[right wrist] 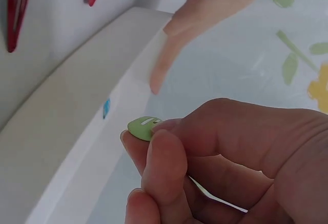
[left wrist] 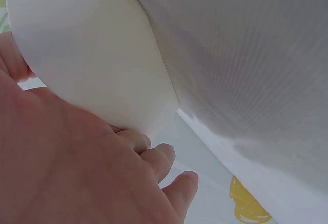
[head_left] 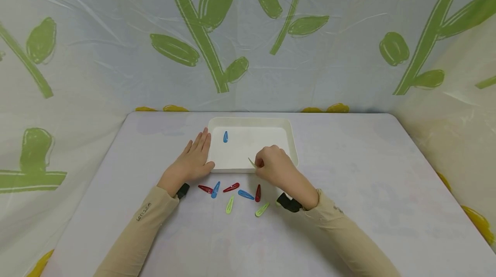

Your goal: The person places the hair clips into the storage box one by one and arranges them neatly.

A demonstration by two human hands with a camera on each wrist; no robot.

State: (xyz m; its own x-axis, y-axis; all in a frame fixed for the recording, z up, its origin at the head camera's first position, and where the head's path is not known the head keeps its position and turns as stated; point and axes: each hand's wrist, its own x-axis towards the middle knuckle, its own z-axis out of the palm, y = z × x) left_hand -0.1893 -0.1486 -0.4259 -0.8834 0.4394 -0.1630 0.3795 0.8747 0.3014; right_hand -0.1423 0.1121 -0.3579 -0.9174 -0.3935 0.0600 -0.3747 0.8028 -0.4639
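Over the near right part of a white tray (head_left: 252,122), my right hand (head_left: 276,166) pinches a green hair clip (right wrist: 141,127) between thumb and fingertips. My left hand (head_left: 193,154) lies along the tray's left side with straight fingers touching its wall (left wrist: 97,49). Inside the tray, toward the back left, rests one blue hair clip (head_left: 225,136). In front of the tray several more snap hair clips lie scattered: red (head_left: 231,187), blue (head_left: 246,194) and green (head_left: 262,209). One blue clip (head_left: 215,189) overlaps a red clip (head_left: 205,189) at the left.
A pale cloth covers the table (head_left: 348,160). Behind it hangs a curtain (head_left: 128,53) with printed green leaves and yellow flowers. Black straps (head_left: 289,203) sit at the wrists, below beige sleeves (head_left: 337,225).
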